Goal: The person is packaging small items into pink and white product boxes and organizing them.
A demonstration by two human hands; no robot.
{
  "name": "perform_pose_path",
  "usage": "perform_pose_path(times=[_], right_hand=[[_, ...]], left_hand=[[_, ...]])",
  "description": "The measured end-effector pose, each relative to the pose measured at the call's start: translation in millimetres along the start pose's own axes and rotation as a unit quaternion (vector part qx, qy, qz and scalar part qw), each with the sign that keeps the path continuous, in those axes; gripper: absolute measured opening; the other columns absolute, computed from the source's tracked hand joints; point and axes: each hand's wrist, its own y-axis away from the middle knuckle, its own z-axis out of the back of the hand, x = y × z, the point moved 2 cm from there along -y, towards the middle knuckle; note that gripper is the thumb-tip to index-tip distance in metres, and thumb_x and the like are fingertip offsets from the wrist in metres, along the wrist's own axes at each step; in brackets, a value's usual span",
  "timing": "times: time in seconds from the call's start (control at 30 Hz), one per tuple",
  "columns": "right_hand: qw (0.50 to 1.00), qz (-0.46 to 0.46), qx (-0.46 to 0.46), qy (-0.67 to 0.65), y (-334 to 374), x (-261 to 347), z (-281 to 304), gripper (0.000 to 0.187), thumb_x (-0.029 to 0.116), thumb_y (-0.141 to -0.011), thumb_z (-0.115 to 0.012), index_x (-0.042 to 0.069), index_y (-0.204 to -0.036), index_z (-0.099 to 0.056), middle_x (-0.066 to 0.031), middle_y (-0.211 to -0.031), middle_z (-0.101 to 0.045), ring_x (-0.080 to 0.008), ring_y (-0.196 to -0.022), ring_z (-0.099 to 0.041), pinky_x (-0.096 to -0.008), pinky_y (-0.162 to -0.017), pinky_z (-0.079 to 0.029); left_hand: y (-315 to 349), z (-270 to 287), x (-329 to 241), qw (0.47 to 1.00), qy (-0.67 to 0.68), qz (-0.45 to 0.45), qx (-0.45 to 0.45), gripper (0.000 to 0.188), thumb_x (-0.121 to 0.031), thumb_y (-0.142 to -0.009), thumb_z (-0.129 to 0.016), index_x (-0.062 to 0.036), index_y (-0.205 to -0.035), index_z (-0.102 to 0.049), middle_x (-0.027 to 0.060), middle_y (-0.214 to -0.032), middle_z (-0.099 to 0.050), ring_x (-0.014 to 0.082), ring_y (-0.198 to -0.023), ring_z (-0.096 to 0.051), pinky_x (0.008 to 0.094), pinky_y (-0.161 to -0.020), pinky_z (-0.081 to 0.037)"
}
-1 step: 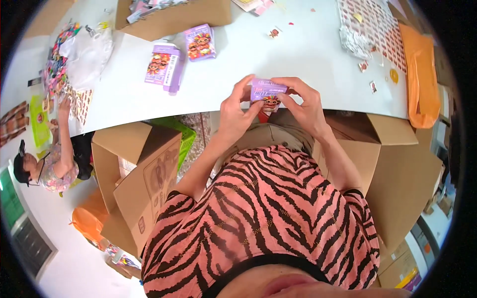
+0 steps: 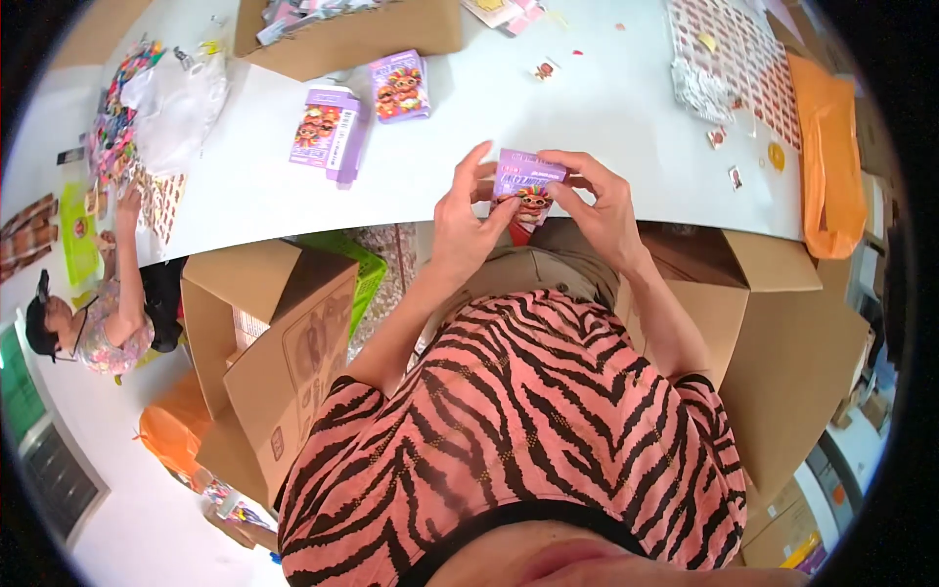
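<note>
On the white table [image 2: 606, 127], a flattened purple carton [image 2: 331, 132] lies at ten o'clock, with a smaller purple box [image 2: 400, 86] just beside it at eleven. A brown cardboard box [image 2: 362, 34] sits at the far edge at twelve. An orange bag [image 2: 829, 157] drapes over the table's edge at two o'clock, near a sheet of small stickers [image 2: 734, 49]. Open cardboard boxes [image 2: 284, 333] stand below the table at eight o'clock, a green crate [image 2: 364, 269] behind them. Another person [image 2: 98, 313] sits at nine.
</note>
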Motion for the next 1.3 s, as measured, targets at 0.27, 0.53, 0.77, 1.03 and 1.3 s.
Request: perform_pose_path(times=[0.27, 0.53, 0.77, 1.03, 1.3], right_hand=[[0.987, -0.062, 0.007, -0.151, -32.2, -12.3, -29.2, 0.031, 0.005, -0.088, -0.059, 0.000, -0.118, -0.056, -0.0015, -0.098, -0.061, -0.0065, -0.083, -0.056, -0.0231, -0.076, -0.048], [0.986, -0.079, -0.024, -0.146, -31.0, -29.4, -17.6, 0.024, 0.010, -0.091, -0.057, 0.002, -0.113, -0.059, -0.0014, -0.097, -0.062, -0.0077, -0.077, -0.057, -0.0245, -0.074, -0.049], [0.989, -0.091, -0.043, -0.104, -13.6, -52.2, -17.3, 0.019, 0.009, -0.087, -0.059, 0.002, -0.104, -0.064, -0.0004, -0.084, -0.064, -0.0062, -0.069, -0.055, -0.0215, -0.063, -0.045], [0.990, -0.117, -0.053, -0.064, 0.5, -76.7, -16.9, 0.019, 0.007, -0.088, -0.058, 0.003, -0.106, -0.063, 0.0024, -0.076, -0.057, -0.0051, -0.070, -0.050, -0.0201, -0.065, -0.041], [0.993, -0.069, -0.073, -0.057, 2.2, -78.9, -23.9, 0.018, 0.003, -0.087, -0.058, 0.003, -0.103, -0.064, 0.0035, -0.073, -0.054, -0.0042, -0.067, -0.045, -0.0197, -0.061, -0.039]], left_hand=[[-13.9, 1.6, -22.0, 0.967, -0.221, -0.077, -0.105, 0.087, -0.018, -0.067, -0.080, -0.0023, -0.138, -0.032, 0.0190, -0.124, -0.050, 0.0366, -0.105, -0.057, 0.0385, -0.089, -0.047], [-75.2, 68.7, -29.4, 0.918, -0.330, -0.055, -0.213, 0.080, -0.025, -0.069, -0.077, 0.0000, -0.134, -0.038, 0.0220, -0.120, -0.054, 0.0354, -0.101, -0.059, 0.0425, -0.081, -0.050], [-110.2, 78.6, 3.6, 0.893, -0.407, 0.013, -0.192, 0.088, -0.030, -0.069, -0.076, -0.0051, -0.138, -0.028, 0.0254, -0.128, -0.043, 0.0431, -0.108, -0.053, 0.0494, -0.082, -0.049], [-115.1, 67.6, 9.4, 0.873, -0.446, 0.020, -0.197, 0.092, -0.022, -0.063, -0.075, -0.0113, -0.139, -0.026, 0.0269, -0.135, -0.033, 0.0472, -0.112, -0.049, 0.0521, -0.087, -0.046], [-118.1, 87.2, 21.0, 0.865, -0.476, 0.029, -0.157, 0.094, -0.022, -0.060, -0.075, -0.0103, -0.140, -0.026, 0.0225, -0.133, -0.039, 0.0409, -0.113, -0.051, 0.0495, -0.086, -0.047]])
